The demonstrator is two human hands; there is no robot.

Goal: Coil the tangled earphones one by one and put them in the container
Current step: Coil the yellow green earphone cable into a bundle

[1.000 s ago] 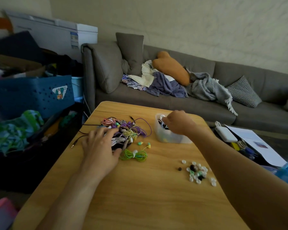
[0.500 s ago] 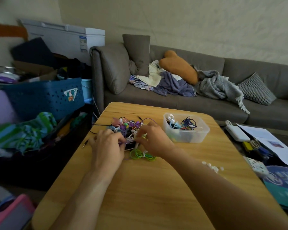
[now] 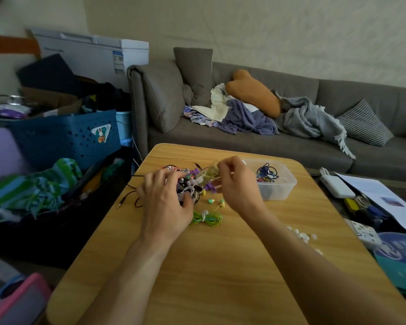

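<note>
My right hand [image 3: 237,184] pinches a yellowish earphone cord [image 3: 212,171]; at three o'clock, the clear plastic container [image 3: 281,188] holds coiled earphones [image 3: 266,172]; left fingers [image 3: 164,181] press the tangle [image 3: 190,181].

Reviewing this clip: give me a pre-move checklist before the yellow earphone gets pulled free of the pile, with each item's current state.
1. Right hand pinches yellow earphone: ok.
2. Left hand holds down the pile: ok.
3. Yellow earphone free of the pile: not ok, cord runs into it.
4. Container open, within reach: ok.
5. Room left in container: ok.
6. Green coil clear of the pull: cannot tell.
</note>
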